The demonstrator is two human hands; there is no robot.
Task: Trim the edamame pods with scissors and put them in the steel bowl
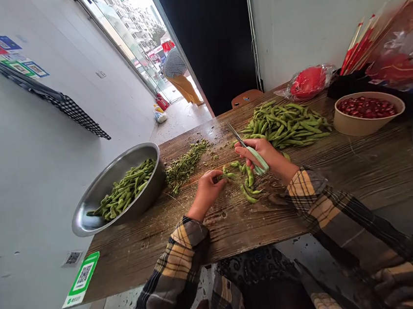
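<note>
To the right of the metal bowl [94, 193] of pods [127, 190] on the table [250, 223] are trimmings [187, 166] nearest, then the left hand [209, 187], pinching a pod [228, 175], loose pods [248, 193], the right hand [266, 152], curled round green-handled scissors [261, 161], and, farther off, a large pod pile [286, 124].

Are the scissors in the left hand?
No, the right hand holds the scissors by their pale green handles, while the left hand pinches a green pod.
</note>
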